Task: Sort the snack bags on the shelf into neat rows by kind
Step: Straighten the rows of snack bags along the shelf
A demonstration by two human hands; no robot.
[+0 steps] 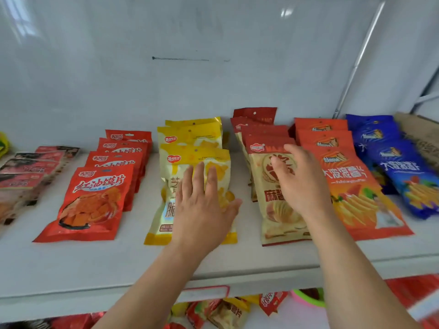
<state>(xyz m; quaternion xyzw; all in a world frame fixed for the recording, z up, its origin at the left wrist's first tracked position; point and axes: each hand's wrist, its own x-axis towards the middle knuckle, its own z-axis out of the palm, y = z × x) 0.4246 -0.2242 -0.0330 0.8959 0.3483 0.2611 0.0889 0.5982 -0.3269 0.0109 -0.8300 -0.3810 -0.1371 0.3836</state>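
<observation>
Snack bags lie in overlapping rows on a white shelf (133,262). From left to right run red bags (88,205), yellow bags (190,157), beige bags with dark red tops (268,186), orange bags (361,200) and blue bags (403,172). My left hand (202,210) lies flat with straight fingers on the front yellow bag. Over the front beige bag spreads my right hand (297,181), its fingers straight; I cannot tell whether it touches the bag.
Flat dark red packs (28,172) are stacked at the far left. A brown sack (420,136) lies at the far right. A white back wall closes the shelf. Below the shelf's front edge, more loose bags (225,312) and a pink-green bowl (308,298) sit on a lower level.
</observation>
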